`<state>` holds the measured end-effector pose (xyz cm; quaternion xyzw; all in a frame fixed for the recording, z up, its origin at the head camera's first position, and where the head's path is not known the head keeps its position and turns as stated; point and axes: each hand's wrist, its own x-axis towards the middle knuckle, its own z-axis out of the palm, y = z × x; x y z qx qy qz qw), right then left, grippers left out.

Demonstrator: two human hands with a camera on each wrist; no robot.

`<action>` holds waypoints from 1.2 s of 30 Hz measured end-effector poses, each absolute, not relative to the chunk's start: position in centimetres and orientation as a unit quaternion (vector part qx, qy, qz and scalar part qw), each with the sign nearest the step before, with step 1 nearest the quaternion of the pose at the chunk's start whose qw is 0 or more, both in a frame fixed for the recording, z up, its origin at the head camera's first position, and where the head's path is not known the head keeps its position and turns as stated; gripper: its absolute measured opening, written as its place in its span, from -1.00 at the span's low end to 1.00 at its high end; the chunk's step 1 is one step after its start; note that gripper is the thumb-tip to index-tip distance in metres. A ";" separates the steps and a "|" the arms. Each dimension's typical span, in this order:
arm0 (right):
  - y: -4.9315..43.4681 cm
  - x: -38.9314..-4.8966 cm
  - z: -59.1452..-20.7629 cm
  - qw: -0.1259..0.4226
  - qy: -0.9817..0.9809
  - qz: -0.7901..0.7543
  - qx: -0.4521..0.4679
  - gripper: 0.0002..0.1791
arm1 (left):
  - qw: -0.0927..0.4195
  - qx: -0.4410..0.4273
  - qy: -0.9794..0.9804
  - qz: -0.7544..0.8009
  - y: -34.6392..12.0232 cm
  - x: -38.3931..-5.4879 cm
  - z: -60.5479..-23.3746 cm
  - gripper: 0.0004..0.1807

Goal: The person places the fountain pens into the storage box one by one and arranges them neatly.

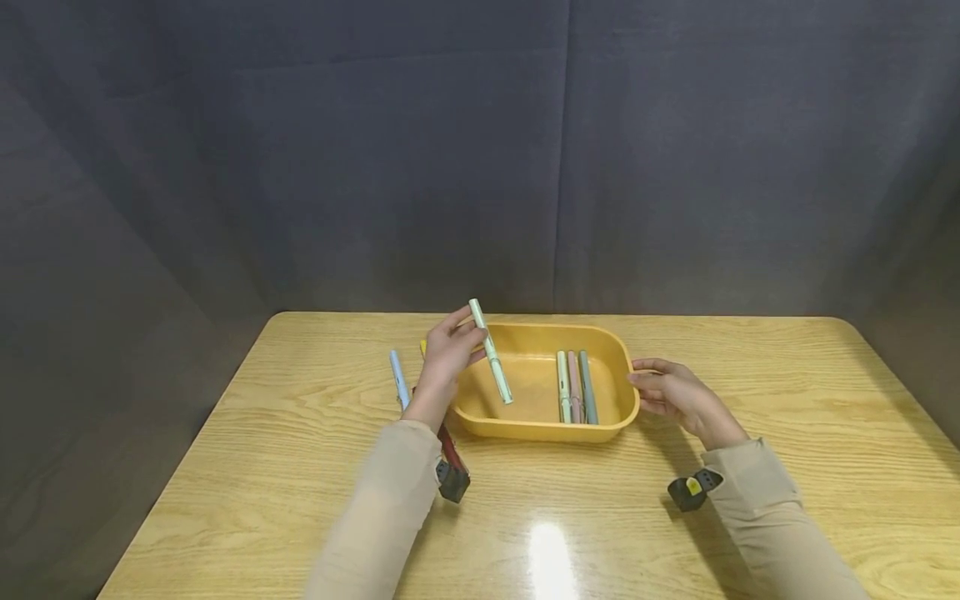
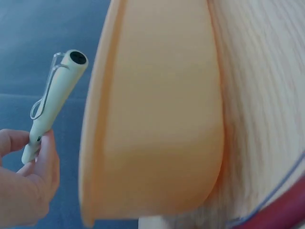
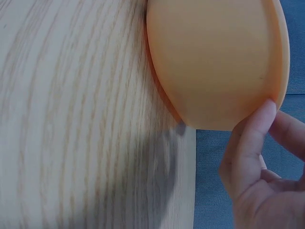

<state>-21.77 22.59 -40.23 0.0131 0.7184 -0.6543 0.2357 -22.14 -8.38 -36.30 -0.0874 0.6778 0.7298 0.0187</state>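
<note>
Between thumb and fingertips, my left hand (image 1: 450, 348) pinches a pale green pen (image 1: 491, 354), tilted over the left part of a yellow tray (image 1: 517, 431). Its wire clip and round dark end show in the left wrist view, where the pen (image 2: 57, 93) appears beyond the tray's rim (image 2: 95, 143). My right hand (image 1: 675, 396) grips the tray's right end by the rim, fingers along the outer wall in the right wrist view. Inside the tray, toward the right, a pale green pen (image 1: 563, 387), a pink pen (image 1: 575, 387) and a grey-blue pen (image 1: 588, 387) lie side by side.
A light blue pen (image 1: 399, 377) lies on the wooden table (image 1: 300, 433) left of the tray. Beside the left wrist is a dark red pen (image 1: 452, 450), partly hidden. A bit of yellow (image 1: 423, 347) shows behind the left hand. A dark curtain (image 1: 480, 167) hangs behind the table.
</note>
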 end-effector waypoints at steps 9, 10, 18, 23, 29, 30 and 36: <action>22.7 -21.6 -40.0 0.237 0.716 -0.657 0.009 -0.43 | 0.026 -0.082 0.680 0.728 -6.1 -22.9 -37.5 -0.44; 22.8 -21.6 -40.0 0.238 0.714 -0.658 0.009 -0.43 | 0.027 -0.081 0.681 0.727 -5.8 -22.9 -37.7 -0.44; 23.0 -21.7 -40.1 0.242 0.711 -0.661 0.010 -0.44 | 0.044 -0.078 0.682 0.726 -4.4 -22.8 -38.6 -0.45; 23.0 -21.7 -40.2 0.243 0.708 -0.663 0.009 -0.43 | 0.060 -0.076 0.679 0.727 -3.6 -22.8 -38.8 -0.45; 23.0 -21.8 -40.2 0.242 0.704 -0.668 0.010 -0.43 | 0.066 -0.076 0.685 0.721 -2.8 -22.8 -39.2 -0.46; 23.0 -21.8 -40.2 0.242 0.705 -0.667 0.010 -0.44 | 0.066 -0.076 0.688 0.719 -2.7 -22.8 -39.3 -0.46; 23.1 -21.7 -40.2 0.238 0.709 -0.664 0.010 -0.48 | 0.077 -0.082 0.700 0.705 -2.3 -22.9 -39.8 -0.47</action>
